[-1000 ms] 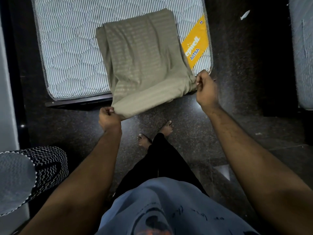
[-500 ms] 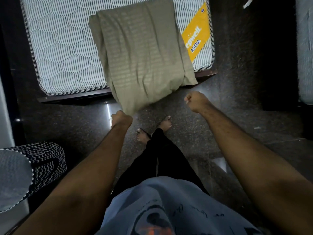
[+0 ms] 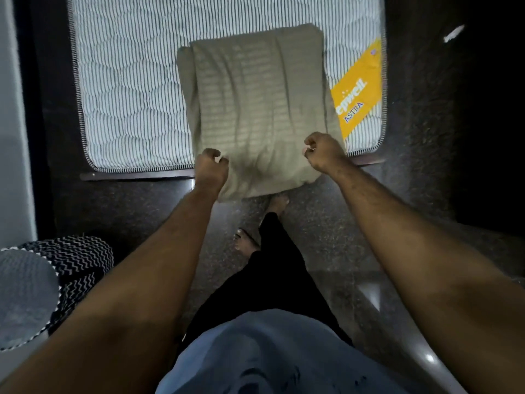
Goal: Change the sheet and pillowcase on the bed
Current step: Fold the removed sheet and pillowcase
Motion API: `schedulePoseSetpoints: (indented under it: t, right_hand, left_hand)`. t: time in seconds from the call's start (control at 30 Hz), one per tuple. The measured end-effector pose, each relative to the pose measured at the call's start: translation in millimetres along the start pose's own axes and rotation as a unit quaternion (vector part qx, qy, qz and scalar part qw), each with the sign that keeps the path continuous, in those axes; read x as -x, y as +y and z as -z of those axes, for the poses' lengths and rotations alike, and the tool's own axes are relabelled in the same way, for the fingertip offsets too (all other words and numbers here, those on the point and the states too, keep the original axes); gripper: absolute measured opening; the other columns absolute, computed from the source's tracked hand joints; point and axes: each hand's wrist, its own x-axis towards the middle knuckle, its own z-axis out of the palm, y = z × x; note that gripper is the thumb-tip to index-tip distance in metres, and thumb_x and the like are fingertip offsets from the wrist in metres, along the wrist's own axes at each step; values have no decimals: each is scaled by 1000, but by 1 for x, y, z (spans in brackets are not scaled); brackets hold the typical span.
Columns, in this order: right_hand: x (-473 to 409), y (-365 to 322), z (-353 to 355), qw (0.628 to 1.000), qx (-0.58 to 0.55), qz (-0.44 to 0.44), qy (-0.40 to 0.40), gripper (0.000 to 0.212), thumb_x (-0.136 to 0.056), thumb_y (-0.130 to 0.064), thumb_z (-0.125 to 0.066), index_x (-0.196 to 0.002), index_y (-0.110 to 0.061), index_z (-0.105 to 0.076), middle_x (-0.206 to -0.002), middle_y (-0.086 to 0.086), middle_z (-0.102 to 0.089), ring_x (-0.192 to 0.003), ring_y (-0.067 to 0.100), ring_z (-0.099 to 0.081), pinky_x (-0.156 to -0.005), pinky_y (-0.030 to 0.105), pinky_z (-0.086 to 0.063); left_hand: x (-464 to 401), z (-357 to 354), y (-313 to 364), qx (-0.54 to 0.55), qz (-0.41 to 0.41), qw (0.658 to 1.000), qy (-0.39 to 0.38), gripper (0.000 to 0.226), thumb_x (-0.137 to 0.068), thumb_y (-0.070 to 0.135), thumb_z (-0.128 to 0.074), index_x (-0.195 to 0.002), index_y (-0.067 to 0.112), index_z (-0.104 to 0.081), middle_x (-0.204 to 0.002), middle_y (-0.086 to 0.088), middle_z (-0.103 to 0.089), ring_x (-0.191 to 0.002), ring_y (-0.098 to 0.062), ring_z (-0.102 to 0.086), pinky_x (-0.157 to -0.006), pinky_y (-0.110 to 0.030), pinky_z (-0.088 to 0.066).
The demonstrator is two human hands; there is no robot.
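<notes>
A folded olive-green sheet [image 3: 255,109] is lying on the bare striped mattress [image 3: 130,89], stretching away from both hands, with its near end hanging over the bed's edge between them. The left hand [image 3: 211,169] and right hand [image 3: 324,152] are being held at the sheet's near corners, fingers loosely curled; whether cloth is being pinched cannot be told. A yellow label [image 3: 358,92] is lying just beyond the right hand.
</notes>
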Motion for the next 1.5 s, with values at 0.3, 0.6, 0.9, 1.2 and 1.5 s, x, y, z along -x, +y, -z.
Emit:
schedulePoseSetpoints:
  t: [0.3,0.6,0.9,1.2,1.5]
  right_hand:
    - [-130,35,-14,978,-14,-151,144,86,-85,-56,-66,-148,-7,-34,-147,22,-37,-136,41,-38,-106,51,-38]
    - [-114,-45,-54,959,-279,-48,5,81,-88,-34,-75,-150,-3,-32,-145,8,-54,-131,21,-53,-111,32,-40]
    - [-30,-102,90,904,-417,62,78,69,-88,-43,-68,-149,-30,-40,-153,-4,-46,-138,18,-47,-114,48,-41]
    - [53,-202,213,895,-378,210,-105,69,-80,-14,-77,-143,-16,-49,-124,-3,-62,-112,11,-62,-93,23,-53]
    - [61,-276,250,941,197,272,39,62,-70,-39,-88,-125,-24,-66,-131,7,-62,-117,30,-57,-100,40,-47]
  left_hand:
    - [-129,-24,-15,5,105,993,52,97,-70,64,-75,-140,6,-42,-142,-22,-45,-133,-40,-43,-108,-47,-42]
    - [-114,-34,15,227,163,957,-80,78,-69,64,-82,-125,12,-67,-118,-5,-72,-107,-24,-69,-96,-41,-56]
    - [-35,92,61,470,184,862,-39,74,-83,79,-52,-109,12,-71,-109,-9,-74,-109,-34,-68,-97,-47,-53]
    - [61,268,137,308,-56,950,-16,102,-53,60,-93,-133,14,-48,-121,-12,-66,-103,-35,-69,-60,-45,-58]
    - [90,299,152,-335,-194,876,287,39,-71,38,-76,-108,31,-68,-98,-2,-71,-98,-29,-62,-88,-42,-38]
